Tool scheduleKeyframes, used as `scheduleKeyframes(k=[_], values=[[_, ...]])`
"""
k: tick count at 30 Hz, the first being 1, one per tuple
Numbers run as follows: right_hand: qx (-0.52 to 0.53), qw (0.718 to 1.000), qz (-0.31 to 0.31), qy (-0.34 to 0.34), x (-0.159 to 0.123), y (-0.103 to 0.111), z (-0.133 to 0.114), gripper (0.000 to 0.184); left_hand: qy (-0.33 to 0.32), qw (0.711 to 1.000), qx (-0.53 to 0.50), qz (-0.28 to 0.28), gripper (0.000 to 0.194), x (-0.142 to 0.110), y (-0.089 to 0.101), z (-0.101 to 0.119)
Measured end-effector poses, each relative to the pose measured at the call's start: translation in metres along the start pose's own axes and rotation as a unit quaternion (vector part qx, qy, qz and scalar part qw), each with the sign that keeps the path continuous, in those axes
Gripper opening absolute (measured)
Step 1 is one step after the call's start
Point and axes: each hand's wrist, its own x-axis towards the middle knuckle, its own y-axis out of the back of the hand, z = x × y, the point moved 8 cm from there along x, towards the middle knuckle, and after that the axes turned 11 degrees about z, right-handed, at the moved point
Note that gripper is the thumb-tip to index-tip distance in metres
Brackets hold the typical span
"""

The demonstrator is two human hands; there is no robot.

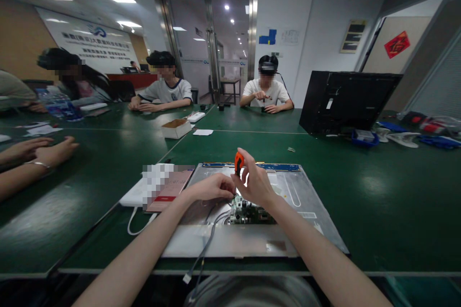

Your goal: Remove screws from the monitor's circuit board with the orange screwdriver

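Note:
An orange-and-black screwdriver (238,163) stands upright over the green circuit board (248,212), its tip near the board's upper left edge. My right hand (254,180) is closed round its handle. Close by on the left, my left hand (216,187) has its fingers pinched together near the tip; whatever they hold, if anything, is hidden. Beneath both hands lies a flat silver metal display panel (306,196) with a blue strip along its far edge. Grey cables (207,240) run from the board over the panel's near edge, with a white connector hanging off the table.
Left of the panel are a pink-screened phone (169,189) and a white device with a cable. A small box (176,128) sits farther back. A black monitor (345,100) stands at back right beside blue trays. Several people sit around the green table (378,177); another person's hands (54,153) rest at left.

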Motion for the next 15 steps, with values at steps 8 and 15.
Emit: scheduleKeyframes(k=[8,15], values=[[0.002,1.000,0.012,-0.003,0.0014,0.0022,-0.0025,0.069,0.006,1.000,-0.027,-0.014,0.017,-0.0024,-0.0021,0.0055],[-0.007,1.000,0.020,0.009,-0.0006,-0.0018,0.0020,0.069,0.022,1.000,-0.014,-0.001,0.019,-0.0026,-0.0006,0.0013]])
